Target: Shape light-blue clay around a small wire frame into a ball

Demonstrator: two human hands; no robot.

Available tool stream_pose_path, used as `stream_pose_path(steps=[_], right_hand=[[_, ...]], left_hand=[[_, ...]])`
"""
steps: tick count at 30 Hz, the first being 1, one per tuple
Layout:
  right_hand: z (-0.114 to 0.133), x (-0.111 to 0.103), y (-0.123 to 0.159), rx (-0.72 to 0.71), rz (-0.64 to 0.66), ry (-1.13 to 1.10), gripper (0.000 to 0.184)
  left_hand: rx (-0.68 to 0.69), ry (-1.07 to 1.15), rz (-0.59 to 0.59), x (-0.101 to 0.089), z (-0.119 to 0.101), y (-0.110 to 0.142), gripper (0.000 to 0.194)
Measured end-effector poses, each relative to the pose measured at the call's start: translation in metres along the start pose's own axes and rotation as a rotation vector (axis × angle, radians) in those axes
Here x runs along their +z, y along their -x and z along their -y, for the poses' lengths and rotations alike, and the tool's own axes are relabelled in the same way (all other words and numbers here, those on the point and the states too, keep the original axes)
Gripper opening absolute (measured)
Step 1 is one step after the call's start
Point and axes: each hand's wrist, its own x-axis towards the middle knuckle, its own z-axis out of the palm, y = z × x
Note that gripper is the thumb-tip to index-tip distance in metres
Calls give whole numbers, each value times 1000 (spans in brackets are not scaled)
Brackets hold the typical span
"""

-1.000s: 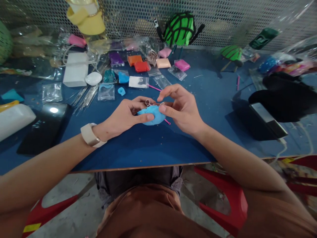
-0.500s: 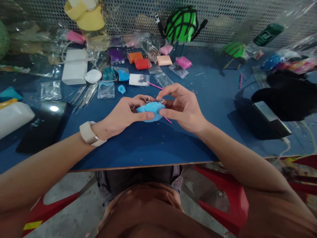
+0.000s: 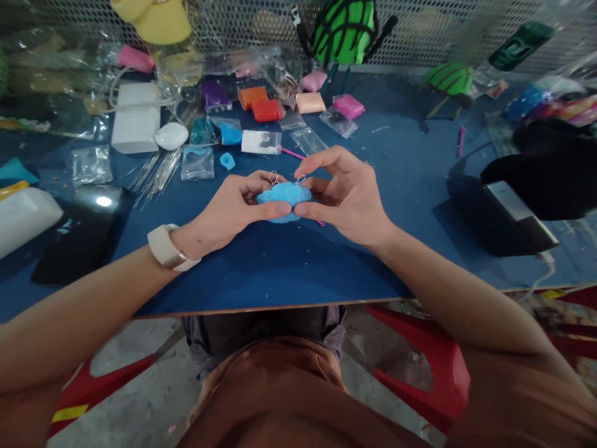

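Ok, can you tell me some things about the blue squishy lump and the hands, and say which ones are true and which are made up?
1. Both hands hold the blue clay lump. True: the left hand and the right hand grip it from either side.
2. Small metal loops stick out of the top of the lump. True: one metal loop shows near the left hand's fingers, another near the right hand's.
3. The watch is on the right wrist. False: the pale watch is on the left wrist.
4. The table is red. False: the table is blue.
5. A red clay block lies farther back on the table. True.
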Motion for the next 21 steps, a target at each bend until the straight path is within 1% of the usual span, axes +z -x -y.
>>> stream_pose_path(steps=[3,7,12,15,21], right_hand=[[-1,-1,1,-4,-8,24,65],[1,0,1,-16,-1,36,65],[3,4,3,-10,-63,43,60],[3,4,3,17,-55,59,61],[1,1,1,37,-49,49,65]], left_hand=[[-5,4,-13,0,1,0,45],[-4,-3,-7,0,1,0,45],[17,-20,4,1,-1,0,48],[11,-30,-6,2,-2,-1,51],[-3,25,-14,3,-1,-2,45]])
